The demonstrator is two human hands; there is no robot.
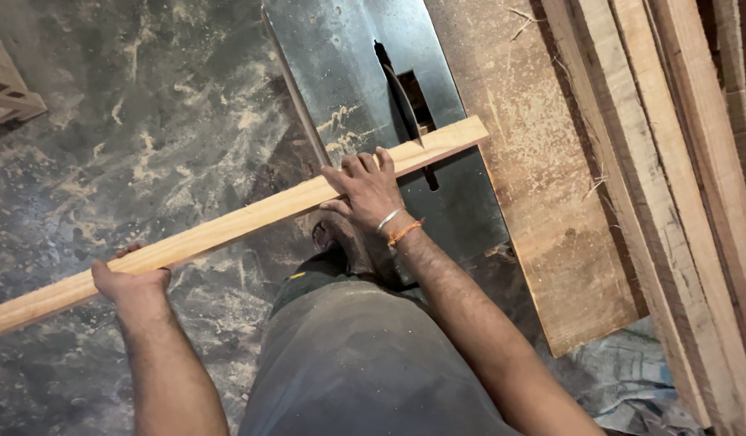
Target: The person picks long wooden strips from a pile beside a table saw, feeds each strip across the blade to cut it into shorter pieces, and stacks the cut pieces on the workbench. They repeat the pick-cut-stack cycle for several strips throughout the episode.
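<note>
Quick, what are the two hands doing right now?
Left hand: closed around the long wooden strip, near its free end.
Right hand: open, fingers spread, pressing flat on the same strip beside the saw blade.

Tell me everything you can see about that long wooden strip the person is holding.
The wooden strip is long, narrow, pale and freshly cut, with a square end. It lies slantwise across the metal saw table, against the saw blade. The right hand presses on it near the blade; the left hand grips it farther back.
</note>
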